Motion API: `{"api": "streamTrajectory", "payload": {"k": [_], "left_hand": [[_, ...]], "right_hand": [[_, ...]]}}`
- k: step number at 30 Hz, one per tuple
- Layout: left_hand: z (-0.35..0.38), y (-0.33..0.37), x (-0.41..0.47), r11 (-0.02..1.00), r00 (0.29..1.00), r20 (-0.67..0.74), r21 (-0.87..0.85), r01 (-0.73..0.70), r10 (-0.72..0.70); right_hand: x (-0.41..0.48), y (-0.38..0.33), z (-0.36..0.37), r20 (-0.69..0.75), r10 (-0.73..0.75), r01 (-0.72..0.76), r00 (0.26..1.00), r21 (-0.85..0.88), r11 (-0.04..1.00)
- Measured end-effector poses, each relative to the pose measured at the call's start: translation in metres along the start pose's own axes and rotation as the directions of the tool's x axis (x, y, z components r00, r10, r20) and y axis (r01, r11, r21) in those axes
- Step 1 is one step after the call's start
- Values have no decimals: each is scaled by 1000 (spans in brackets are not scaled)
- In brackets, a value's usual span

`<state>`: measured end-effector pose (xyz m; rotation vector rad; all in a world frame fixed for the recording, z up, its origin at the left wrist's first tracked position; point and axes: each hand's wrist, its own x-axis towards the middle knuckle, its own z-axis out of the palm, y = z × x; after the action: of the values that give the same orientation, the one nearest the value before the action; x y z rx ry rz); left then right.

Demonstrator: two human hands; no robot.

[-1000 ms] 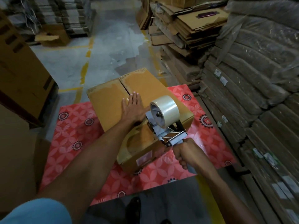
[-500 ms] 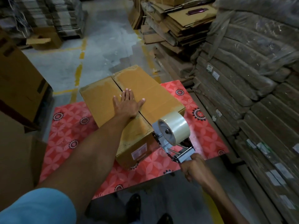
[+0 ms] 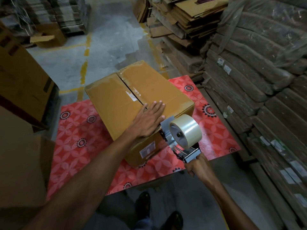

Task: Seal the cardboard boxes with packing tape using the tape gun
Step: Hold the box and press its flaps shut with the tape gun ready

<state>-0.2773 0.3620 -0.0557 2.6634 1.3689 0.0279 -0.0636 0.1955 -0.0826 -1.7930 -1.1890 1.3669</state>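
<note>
A closed brown cardboard box (image 3: pixel 116 103) lies on a red flower-patterned table (image 3: pixel 78 128). Clear tape runs along its centre seam. My left hand (image 3: pixel 149 119) presses flat on the near end of the box top, fingers straight, over the seam. My right hand (image 3: pixel 196 165) grips the handle of a metal tape gun (image 3: pixel 176 138) carrying a roll of clear tape (image 3: pixel 187 130). The gun's front sits against the box's near end, just below the top edge and beside my left hand. A white label (image 3: pixel 147 151) is on that near side of the box.
Wrapped bundles of flattened cardboard (image 3: pixel 259 77) are stacked high along the right. Loose flat cartons (image 3: pixel 182 22) pile up behind them. Large brown boxes (image 3: pixel 20 77) stand at the left. Grey floor with yellow lines (image 3: pixel 84 67) lies beyond the table. My shoes (image 3: pixel 142 203) show below.
My left hand slid back along the seam to the box's near end. The tape gun went past the near edge and now sits against the box's near side.
</note>
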Motion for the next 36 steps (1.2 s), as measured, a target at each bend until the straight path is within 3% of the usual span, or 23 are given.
{"api": "streamTrajectory", "payload": {"k": [5, 9, 13, 16, 20, 24, 33, 36], "left_hand": [[-5, 3, -1, 1000, 997, 71, 22, -1, 0], [-8, 2, -3, 999, 997, 77, 30, -11, 9], [-7, 2, -1, 994, 996, 88, 109, -12, 3], [-8, 7, -2, 996, 997, 73, 93, 15, -22], [-2, 15, -3, 994, 993, 48, 32, 103, -105], [0, 20, -5, 989, 990, 27, 52, 138, -140], [0, 17, -11, 991, 991, 5, -27, 132, -132], [-13, 2, -12, 980, 990, -41, -155, 125, -133]], "right_hand": [[-1, 6, 3, -2, 12, -12, 1000, 95, 995], [-8, 20, 21, 7, 111, -106, 994, 367, 924], [-4, 40, 27, -132, 133, -61, 982, 443, 894], [5, 40, 10, -315, 211, -58, 925, 432, 900], [44, 54, -28, -475, 230, -140, 849, 218, 966], [92, 85, -60, -467, 210, -283, 859, -93, 954], [109, 83, -64, -496, 219, -416, 840, -328, 848], [100, 31, -65, -668, -52, -392, 743, -496, 775]]}}
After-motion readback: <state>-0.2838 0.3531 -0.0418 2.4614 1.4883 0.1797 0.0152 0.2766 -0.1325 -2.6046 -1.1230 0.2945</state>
